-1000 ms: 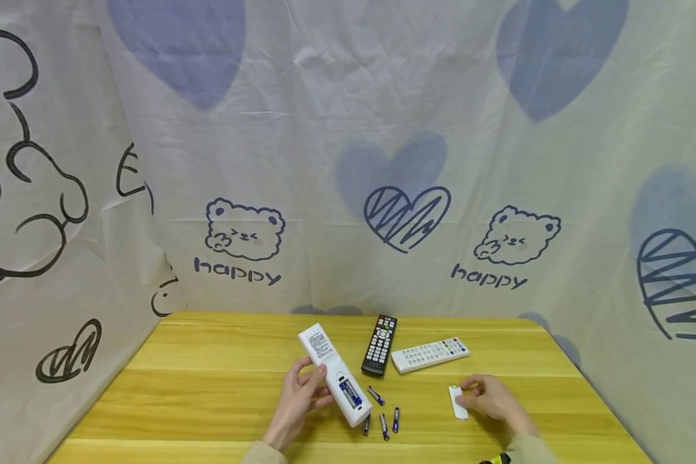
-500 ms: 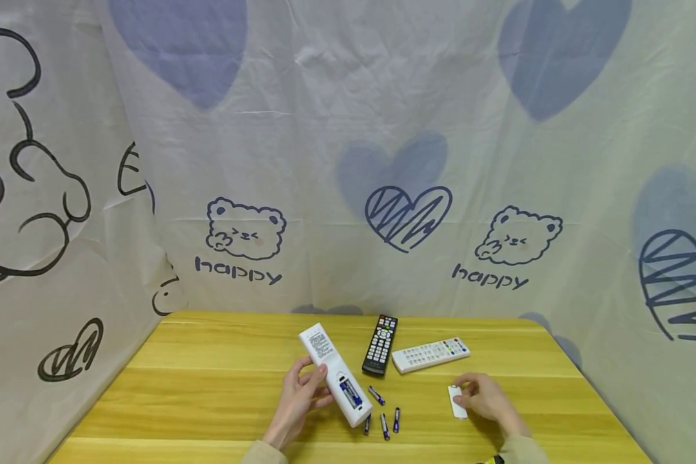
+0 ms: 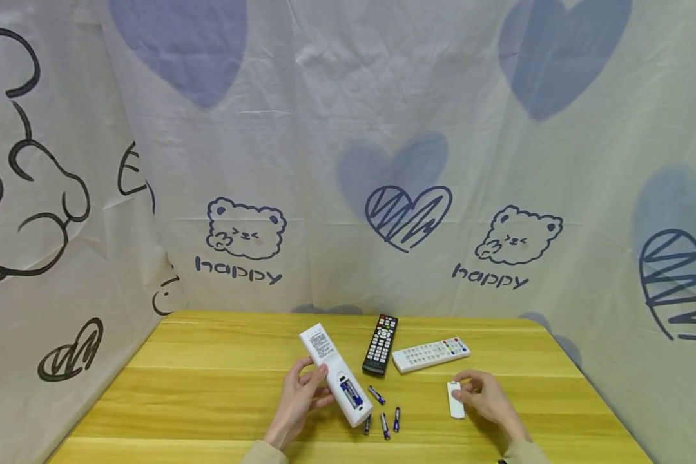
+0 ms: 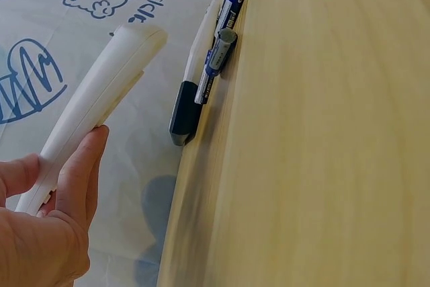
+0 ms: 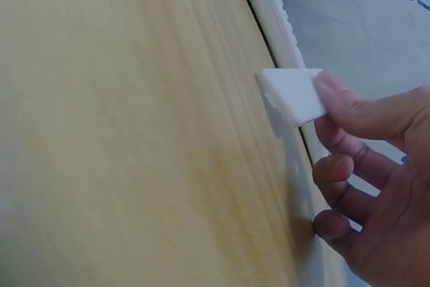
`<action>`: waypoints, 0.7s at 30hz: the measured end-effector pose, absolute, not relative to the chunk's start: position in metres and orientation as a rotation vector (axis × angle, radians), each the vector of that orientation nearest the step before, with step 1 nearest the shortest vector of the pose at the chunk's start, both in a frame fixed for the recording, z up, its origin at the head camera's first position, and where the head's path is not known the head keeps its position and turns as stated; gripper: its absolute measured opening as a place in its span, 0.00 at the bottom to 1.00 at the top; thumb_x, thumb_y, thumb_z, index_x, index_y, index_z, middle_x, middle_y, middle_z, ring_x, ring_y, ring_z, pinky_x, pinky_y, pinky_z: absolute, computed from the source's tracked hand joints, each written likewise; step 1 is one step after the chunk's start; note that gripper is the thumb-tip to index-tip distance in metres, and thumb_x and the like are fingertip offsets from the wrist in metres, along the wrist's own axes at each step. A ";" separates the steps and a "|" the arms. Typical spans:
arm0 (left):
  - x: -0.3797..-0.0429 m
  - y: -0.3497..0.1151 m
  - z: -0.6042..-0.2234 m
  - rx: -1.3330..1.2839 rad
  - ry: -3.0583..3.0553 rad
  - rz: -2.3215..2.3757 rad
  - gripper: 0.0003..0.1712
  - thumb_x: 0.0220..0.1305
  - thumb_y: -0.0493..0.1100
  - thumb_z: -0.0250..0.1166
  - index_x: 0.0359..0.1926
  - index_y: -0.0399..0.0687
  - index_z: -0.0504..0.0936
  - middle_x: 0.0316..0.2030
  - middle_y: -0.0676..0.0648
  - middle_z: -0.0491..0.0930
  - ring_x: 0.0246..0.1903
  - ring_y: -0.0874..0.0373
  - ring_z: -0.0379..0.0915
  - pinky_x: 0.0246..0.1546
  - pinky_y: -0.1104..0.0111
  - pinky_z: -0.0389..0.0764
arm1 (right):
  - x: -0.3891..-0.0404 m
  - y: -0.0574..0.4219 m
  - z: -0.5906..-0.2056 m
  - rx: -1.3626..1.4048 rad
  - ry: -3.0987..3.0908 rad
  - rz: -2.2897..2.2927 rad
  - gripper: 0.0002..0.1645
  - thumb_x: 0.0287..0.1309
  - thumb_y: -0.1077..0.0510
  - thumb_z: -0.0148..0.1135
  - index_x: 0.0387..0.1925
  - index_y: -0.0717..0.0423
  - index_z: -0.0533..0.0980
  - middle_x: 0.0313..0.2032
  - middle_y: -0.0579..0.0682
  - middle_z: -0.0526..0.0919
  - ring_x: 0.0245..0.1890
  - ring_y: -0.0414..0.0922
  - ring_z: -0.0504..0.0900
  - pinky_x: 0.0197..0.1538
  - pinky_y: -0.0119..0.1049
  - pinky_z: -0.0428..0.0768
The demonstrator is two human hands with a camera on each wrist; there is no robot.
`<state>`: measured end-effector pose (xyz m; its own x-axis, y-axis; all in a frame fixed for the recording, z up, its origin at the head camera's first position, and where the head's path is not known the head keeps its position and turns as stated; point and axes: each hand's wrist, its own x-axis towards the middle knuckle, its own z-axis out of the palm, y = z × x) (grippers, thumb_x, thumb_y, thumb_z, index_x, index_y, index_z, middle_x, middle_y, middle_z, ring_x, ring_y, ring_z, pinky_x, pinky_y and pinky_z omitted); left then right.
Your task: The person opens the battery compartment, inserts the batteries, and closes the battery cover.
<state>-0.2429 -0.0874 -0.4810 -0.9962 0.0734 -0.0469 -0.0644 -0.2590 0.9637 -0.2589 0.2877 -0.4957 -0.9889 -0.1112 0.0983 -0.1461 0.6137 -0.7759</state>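
My left hand [image 3: 298, 398] holds a white remote control [image 3: 328, 358] tilted, its back facing up. The battery compartment at its near end stands uncovered, with blue batteries [image 3: 351, 393] lying inside. In the left wrist view the thumb and fingers grip the remote [image 4: 94, 105] by its sides. My right hand [image 3: 487, 398] pinches a small white battery cover [image 3: 455, 401] between thumb and fingers. The right wrist view shows the cover [image 5: 292, 92] held by one end, close over the table. Several loose blue batteries [image 3: 385, 425] lie between the two hands, one partly hidden by the remote.
A black remote control [image 3: 379, 345] lies face up behind the loose batteries. To its right rests a second white remote [image 3: 431, 355], buttons up. The wooden table [image 3: 209, 386] ends at a printed cloth backdrop [image 3: 325, 277].
My right hand has raised the battery cover slightly, shifting it a little away from me. The left hand and its remote have hardly moved.
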 end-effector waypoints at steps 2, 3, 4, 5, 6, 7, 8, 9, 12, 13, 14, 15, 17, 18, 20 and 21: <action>-0.243 -0.088 -0.482 0.011 1.855 2.425 0.28 0.75 0.42 0.57 0.67 0.33 0.59 0.39 0.48 0.87 0.29 0.62 0.81 0.37 0.67 0.90 | -0.259 0.288 -0.497 0.235 -2.755 1.384 0.15 0.58 0.64 0.70 0.46 0.68 0.80 0.27 0.54 0.84 0.23 0.34 0.71 0.26 0.26 0.71; -0.244 -0.088 -0.482 0.012 1.855 2.425 0.28 0.75 0.42 0.57 0.67 0.32 0.59 0.39 0.48 0.87 0.29 0.62 0.81 0.37 0.67 0.90 | -0.259 0.287 -0.498 0.235 -2.737 1.406 0.15 0.58 0.65 0.70 0.46 0.68 0.80 0.27 0.54 0.84 0.23 0.33 0.71 0.26 0.26 0.71; -0.244 -0.088 -0.482 0.013 1.854 2.425 0.28 0.75 0.42 0.57 0.67 0.32 0.59 0.39 0.48 0.86 0.29 0.62 0.81 0.37 0.67 0.90 | -0.259 0.287 -0.498 0.231 -2.716 1.428 0.15 0.58 0.65 0.69 0.46 0.69 0.80 0.27 0.55 0.85 0.22 0.33 0.71 0.27 0.26 0.70; -0.243 -0.088 -0.482 0.013 1.854 2.425 0.28 0.75 0.42 0.57 0.67 0.33 0.59 0.39 0.48 0.86 0.29 0.62 0.81 0.37 0.67 0.90 | -0.259 0.286 -0.499 0.217 -2.696 1.446 0.14 0.58 0.66 0.69 0.45 0.70 0.80 0.27 0.55 0.85 0.22 0.32 0.71 0.27 0.26 0.70; -0.243 -0.088 -0.482 0.015 1.854 2.425 0.28 0.75 0.42 0.57 0.67 0.32 0.59 0.38 0.48 0.86 0.29 0.62 0.81 0.37 0.67 0.90 | -0.258 0.285 -0.499 0.186 -2.674 1.469 0.14 0.58 0.66 0.69 0.45 0.70 0.80 0.27 0.56 0.85 0.22 0.32 0.71 0.27 0.26 0.70; -0.243 -0.088 -0.483 0.016 1.855 2.425 0.28 0.75 0.42 0.57 0.67 0.32 0.59 0.38 0.48 0.86 0.29 0.62 0.81 0.37 0.67 0.90 | -0.258 0.283 -0.499 0.152 -2.655 1.481 0.14 0.58 0.66 0.69 0.45 0.69 0.80 0.27 0.55 0.85 0.22 0.32 0.71 0.28 0.25 0.70; -0.242 -0.088 -0.483 0.018 1.856 2.426 0.28 0.75 0.42 0.57 0.67 0.32 0.59 0.38 0.48 0.86 0.29 0.62 0.81 0.37 0.67 0.90 | -0.258 0.282 -0.500 0.112 -2.636 1.501 0.14 0.59 0.67 0.68 0.46 0.69 0.80 0.27 0.55 0.85 0.23 0.32 0.72 0.28 0.25 0.71; -0.242 -0.088 -0.483 0.020 1.856 2.427 0.28 0.75 0.42 0.57 0.67 0.32 0.59 0.38 0.48 0.86 0.29 0.62 0.81 0.37 0.67 0.90 | -0.258 0.280 -0.500 0.064 -2.617 1.524 0.14 0.59 0.67 0.68 0.46 0.69 0.80 0.27 0.55 0.86 0.23 0.32 0.73 0.29 0.25 0.71; -0.242 -0.088 -0.482 0.030 1.852 2.429 0.29 0.75 0.42 0.58 0.67 0.32 0.59 0.38 0.48 0.86 0.30 0.62 0.81 0.38 0.66 0.90 | -0.258 0.277 -0.499 -0.041 -2.575 1.557 0.15 0.59 0.67 0.68 0.48 0.69 0.80 0.30 0.57 0.88 0.26 0.32 0.76 0.32 0.25 0.74; -0.242 -0.088 -0.482 0.032 1.850 2.430 0.29 0.75 0.42 0.58 0.67 0.32 0.59 0.38 0.48 0.86 0.30 0.62 0.81 0.38 0.66 0.90 | -0.258 0.276 -0.499 -0.064 -2.564 1.568 0.16 0.60 0.67 0.67 0.49 0.69 0.79 0.32 0.58 0.88 0.26 0.32 0.77 0.33 0.25 0.75; -0.242 -0.088 -0.482 0.034 1.848 2.430 0.29 0.75 0.42 0.58 0.67 0.32 0.59 0.38 0.48 0.86 0.30 0.62 0.81 0.38 0.66 0.90 | -0.258 0.274 -0.499 -0.081 -2.551 1.584 0.16 0.60 0.67 0.67 0.50 0.69 0.79 0.33 0.59 0.89 0.27 0.32 0.78 0.34 0.25 0.75; -0.243 -0.087 -0.482 0.034 1.846 2.431 0.29 0.75 0.42 0.58 0.67 0.32 0.59 0.38 0.48 0.86 0.30 0.62 0.82 0.39 0.66 0.90 | -0.259 0.274 -0.499 -0.088 -2.536 1.597 0.17 0.60 0.66 0.67 0.50 0.69 0.79 0.33 0.58 0.89 0.27 0.32 0.78 0.33 0.25 0.75; -0.242 -0.087 -0.482 0.036 1.849 2.432 0.29 0.75 0.42 0.58 0.67 0.32 0.59 0.39 0.48 0.86 0.30 0.62 0.81 0.38 0.66 0.90 | -0.259 0.271 -0.498 -0.101 -2.504 1.628 0.18 0.61 0.66 0.67 0.51 0.69 0.78 0.32 0.57 0.89 0.27 0.32 0.78 0.33 0.25 0.74; -0.242 -0.087 -0.482 0.036 1.850 2.434 0.29 0.75 0.42 0.58 0.67 0.32 0.59 0.39 0.48 0.86 0.30 0.62 0.81 0.38 0.66 0.90 | -0.260 0.270 -0.498 -0.104 -2.481 1.646 0.18 0.61 0.66 0.67 0.51 0.70 0.78 0.31 0.55 0.89 0.26 0.32 0.77 0.32 0.26 0.74; -0.242 -0.087 -0.482 0.041 1.854 2.434 0.29 0.75 0.42 0.58 0.67 0.32 0.59 0.39 0.47 0.86 0.30 0.62 0.81 0.38 0.66 0.90 | -0.260 0.268 -0.497 -0.099 -2.437 1.675 0.18 0.61 0.66 0.67 0.52 0.70 0.78 0.30 0.52 0.88 0.26 0.32 0.77 0.32 0.25 0.75; -0.243 -0.087 -0.482 0.046 1.854 2.434 0.29 0.75 0.42 0.58 0.67 0.32 0.59 0.39 0.47 0.86 0.30 0.62 0.81 0.38 0.66 0.90 | -0.260 0.267 -0.497 -0.088 -2.418 1.679 0.19 0.61 0.66 0.67 0.52 0.71 0.77 0.30 0.50 0.88 0.26 0.31 0.78 0.32 0.25 0.75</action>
